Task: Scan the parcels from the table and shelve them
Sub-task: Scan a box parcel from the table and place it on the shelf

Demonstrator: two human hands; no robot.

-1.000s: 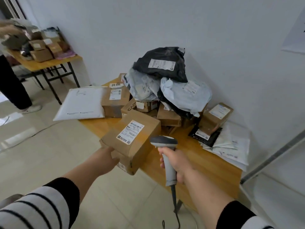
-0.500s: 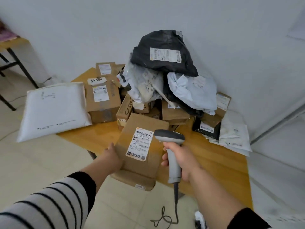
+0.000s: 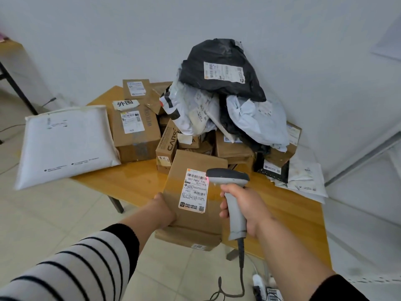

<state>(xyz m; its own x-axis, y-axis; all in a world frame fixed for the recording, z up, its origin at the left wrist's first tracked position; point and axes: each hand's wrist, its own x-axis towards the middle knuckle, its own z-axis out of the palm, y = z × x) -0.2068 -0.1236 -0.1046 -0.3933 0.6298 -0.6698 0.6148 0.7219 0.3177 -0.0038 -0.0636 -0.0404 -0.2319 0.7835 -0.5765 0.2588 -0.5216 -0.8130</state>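
Cardboard box [image 3: 196,198], one scanner [image 3: 233,192], two hands.

White walls [image 3: 108,40] met in a corner — pale tiled floor [image 3: 54,213] below, evenly lit; another table's dark leg [image 3: 18,90] stood left.

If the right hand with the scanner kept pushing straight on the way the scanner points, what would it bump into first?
Probably the cardboard box that the left hand holds: the scanner in the right hand aims left at the box's label, where a red glow shows. Depth is hard to judge.
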